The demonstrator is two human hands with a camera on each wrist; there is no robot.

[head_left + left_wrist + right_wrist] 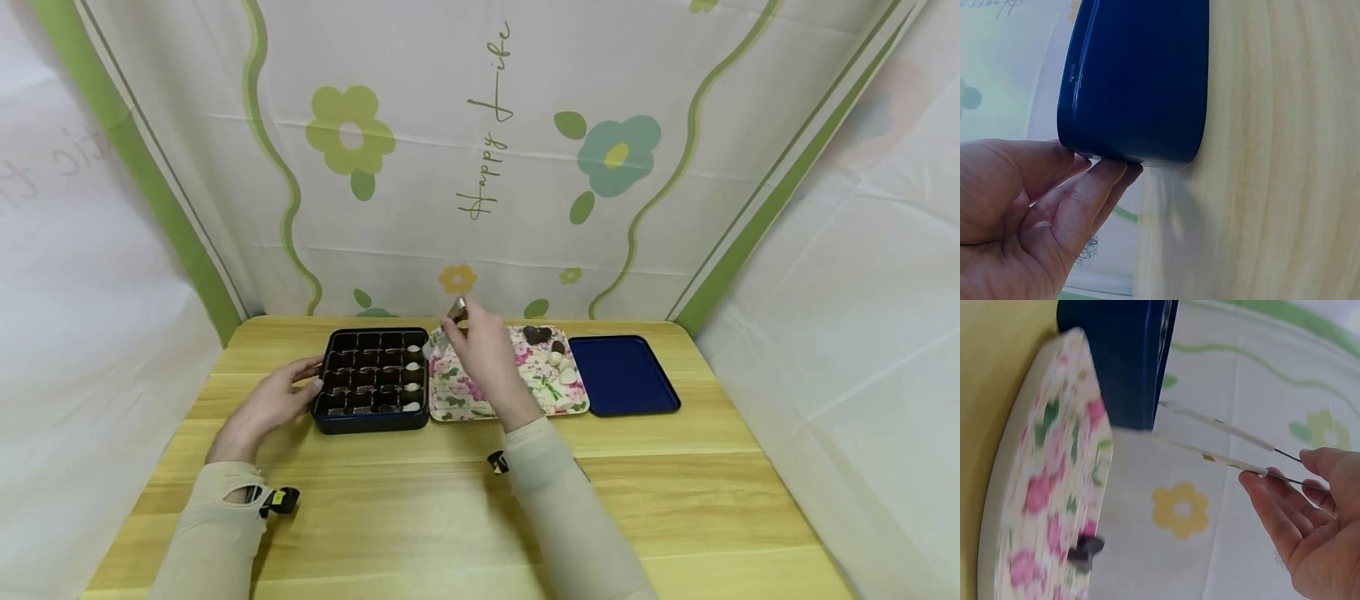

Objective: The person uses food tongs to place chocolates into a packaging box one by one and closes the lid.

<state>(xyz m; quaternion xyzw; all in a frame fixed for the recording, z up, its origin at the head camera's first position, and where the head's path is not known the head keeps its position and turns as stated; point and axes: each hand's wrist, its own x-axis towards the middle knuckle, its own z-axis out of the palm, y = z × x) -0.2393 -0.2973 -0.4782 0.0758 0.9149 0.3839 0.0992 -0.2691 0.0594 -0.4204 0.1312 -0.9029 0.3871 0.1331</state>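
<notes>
Left hand (276,402), fingers relaxed, touches the smooth, round-cornered navy box (371,425); right hand (483,350) pinches slender, white-armed tongs (1235,465) near a flower-printed tray (465,408).

The table (375,517) is yellowish wood with soft stripes. On it, in a row, sit a dark blue box (371,424), a flowery tray (459,402) and a flat blue lid (626,375).
</notes>
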